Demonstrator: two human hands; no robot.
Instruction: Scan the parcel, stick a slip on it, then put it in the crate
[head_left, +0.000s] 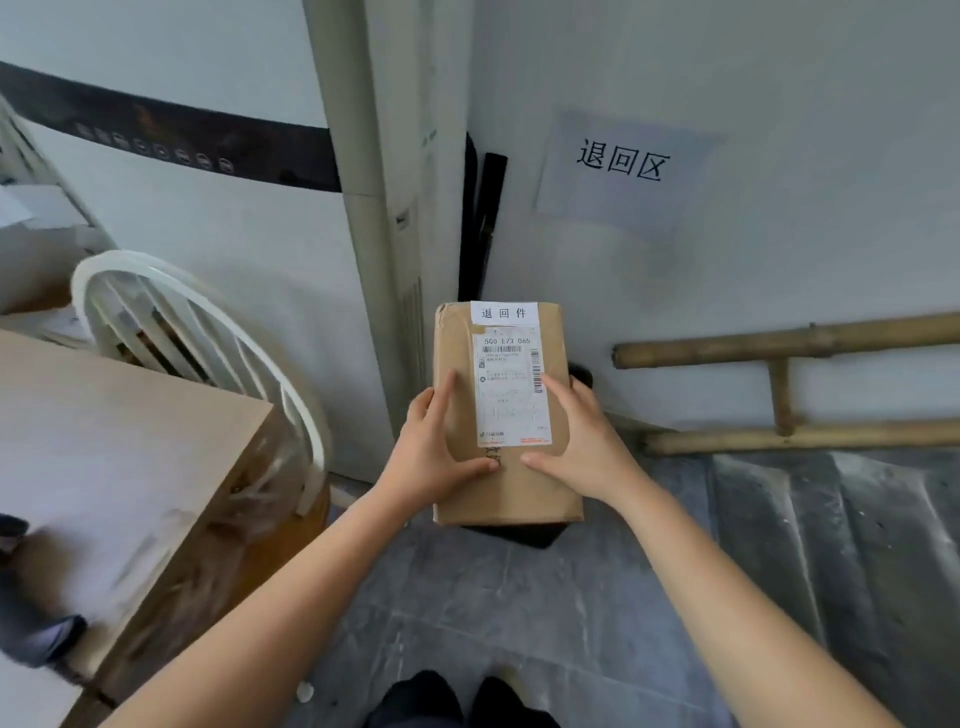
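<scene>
Parcel (506, 415) handling has reached, by the look of it, the last step: the brown box is held out over the floor (519, 623) in the corner by the wall (779, 104), below a paper sign (621, 166), and something dark (524, 535) shows just beneath and behind its lower edge. Whether that dark shape is the crate cannot be told, since most of it is hidden by the box. A desk (104, 441) and a white chair (208, 332) stand to the left, and bamboo poles (779, 384) lie against the wall to the right. A shipping label (511, 387) and a small white slip (504, 312) are already stuck on the upper face, so the sticking seems done. The box is gripped from both sides, the left hand (436, 447) wrapped on its left edge and the right hand (582, 441) on its right edge, thumbs laid across the top. For a good placement, the box should be kept level and lowered straight down. The labelled face is best left upward, and both hands should be loosened only once the box is fully supported.
</scene>
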